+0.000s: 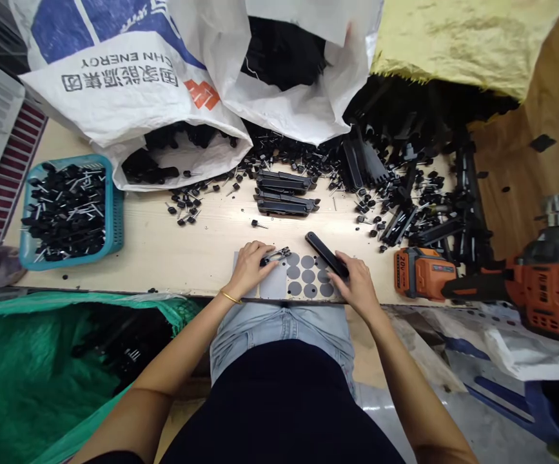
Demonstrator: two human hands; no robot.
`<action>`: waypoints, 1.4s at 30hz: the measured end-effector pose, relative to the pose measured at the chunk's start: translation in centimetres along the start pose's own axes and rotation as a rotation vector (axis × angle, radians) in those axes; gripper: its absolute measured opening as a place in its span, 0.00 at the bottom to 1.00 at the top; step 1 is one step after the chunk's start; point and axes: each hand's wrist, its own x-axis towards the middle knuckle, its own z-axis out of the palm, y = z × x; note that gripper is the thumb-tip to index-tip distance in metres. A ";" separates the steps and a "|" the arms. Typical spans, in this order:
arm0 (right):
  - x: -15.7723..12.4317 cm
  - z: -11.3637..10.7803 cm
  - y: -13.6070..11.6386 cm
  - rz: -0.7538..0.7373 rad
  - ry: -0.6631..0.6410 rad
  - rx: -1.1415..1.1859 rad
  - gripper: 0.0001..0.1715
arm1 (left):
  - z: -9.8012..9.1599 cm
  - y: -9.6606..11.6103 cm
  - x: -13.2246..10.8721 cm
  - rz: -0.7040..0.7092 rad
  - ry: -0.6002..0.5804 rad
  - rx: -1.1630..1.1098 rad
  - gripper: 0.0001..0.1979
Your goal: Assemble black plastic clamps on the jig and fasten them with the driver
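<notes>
My left hand (251,267) is closed on a small black clip-like part with a slot (275,256), just above a grey sheet. In my right hand (356,282) is a long black plastic bar (326,253), gripped at its near end and slanting up to the left. Between the two hands lies a sheet of round grey stickers (309,275) at the table's front edge. Beyond them, two pairs of assembled black folding parts (287,193) lie stacked. A single black-headed pin (258,223) rests alone on the wood.
A teal basket (115,222) of black-headed pins stands at left. White sacks (129,129) and a yellow sack (463,38) line the back, with loose black parts before them. An orange power tool (540,290) lies at right; a green sack (28,367) hangs below left.
</notes>
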 end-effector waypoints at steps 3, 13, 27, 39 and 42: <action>2.9 -0.2 -1.7 0.035 -0.075 -0.062 0.30 | -0.3 0.2 -0.1 -0.009 0.000 0.039 0.10; 3.1 1.6 -7.5 0.154 -0.308 -0.269 0.30 | 3.2 1.8 -0.4 0.118 0.133 -0.007 0.10; 2.7 4.3 -4.9 0.077 -0.063 0.161 0.32 | 4.7 2.1 1.2 0.223 0.200 0.135 0.10; 2.9 4.3 -4.4 0.051 -0.012 0.234 0.33 | 5.4 2.9 2.1 0.268 0.101 0.297 0.13; 2.9 4.3 -4.4 0.054 -0.009 0.240 0.33 | 5.1 2.9 2.3 0.274 0.059 0.342 0.12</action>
